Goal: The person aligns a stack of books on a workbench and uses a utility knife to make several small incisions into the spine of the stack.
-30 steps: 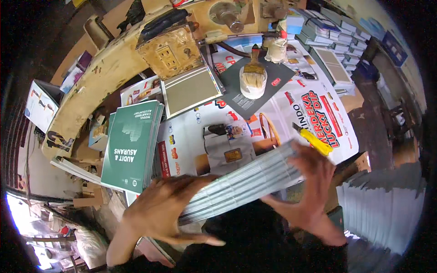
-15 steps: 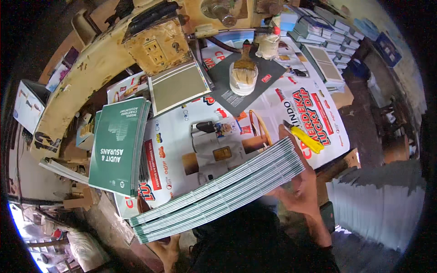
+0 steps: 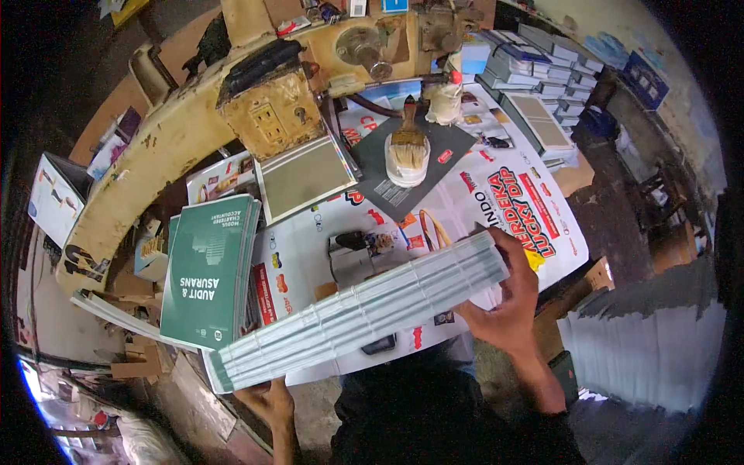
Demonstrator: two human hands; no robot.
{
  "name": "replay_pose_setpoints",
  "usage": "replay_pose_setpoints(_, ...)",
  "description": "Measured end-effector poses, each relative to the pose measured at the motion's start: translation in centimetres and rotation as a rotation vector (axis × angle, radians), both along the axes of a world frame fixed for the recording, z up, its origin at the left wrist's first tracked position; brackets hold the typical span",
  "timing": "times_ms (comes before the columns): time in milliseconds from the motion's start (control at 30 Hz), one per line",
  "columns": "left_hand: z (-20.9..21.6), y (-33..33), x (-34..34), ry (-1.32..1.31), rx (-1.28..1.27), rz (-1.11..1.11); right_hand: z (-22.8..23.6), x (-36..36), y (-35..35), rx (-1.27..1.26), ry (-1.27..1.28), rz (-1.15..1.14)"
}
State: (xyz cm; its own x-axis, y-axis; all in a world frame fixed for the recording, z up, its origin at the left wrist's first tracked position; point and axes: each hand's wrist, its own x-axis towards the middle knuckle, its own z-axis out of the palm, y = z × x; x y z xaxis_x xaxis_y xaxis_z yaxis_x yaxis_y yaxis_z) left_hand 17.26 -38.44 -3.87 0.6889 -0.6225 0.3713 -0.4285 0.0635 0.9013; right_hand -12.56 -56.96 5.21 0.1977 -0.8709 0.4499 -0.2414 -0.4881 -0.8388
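A thick bundle of thin booklets [image 3: 364, 314], pale edges with stitch-like lines facing up, spans slantwise between my hands over the near edge of the worktable. At its lower left end my left hand [image 3: 267, 401] grips it from below, most of its fingers hidden. My right hand [image 3: 508, 306] clasps the upper right end, fingers bent over the far side and thumb on the near side. Behind the right hand peeks a yellow-handled tool [image 3: 534, 259], largely covered. Left of the bundle lies a pile of green-covered booklets [image 3: 208, 267].
A printed poster sheet [image 3: 496, 213] covers the table. On a dark card [image 3: 446, 147] stands a white tub [image 3: 406, 167] with a brush [image 3: 409, 128] across it. Beige boards [image 3: 306, 178] lie near a worn machine [image 3: 267, 116]. Stacked books [image 3: 554, 74] fill the far right; grey sheets [image 3: 635, 349] stand right.
The bundle has tilted so its edges face up more squarely, and its left end has shifted left and up. My right hand now covers most of the yellow-handled tool.
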Motion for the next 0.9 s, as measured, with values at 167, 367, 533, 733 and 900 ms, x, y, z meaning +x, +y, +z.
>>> replay_pose_setpoints(167,1.6,-1.1,0.3,0.074,-0.004,-0.041,-2.0,-0.3,-1.0,0.071,0.083,0.133)
replay_pose_setpoints(367,5.3,-1.6,-0.6,0.076,-0.020,-0.230,-1.5,1.0,0.1,0.239,-0.058,0.188)
replay_pose_setpoints(533,4.6,-1.6,-0.7,0.039,0.000,-0.169,-2.2,1.0,-0.2,0.185,-0.096,0.222)
replay_pose_setpoints(733,3.7,-1.8,-1.0,-0.035,-0.031,-0.105,-2.0,0.8,0.0,0.202,-0.108,0.211)
replay_pose_setpoints(900,4.4,-3.0,-2.0,-0.043,-0.031,-0.065,-1.7,0.9,-0.2,0.229,-0.161,0.259)
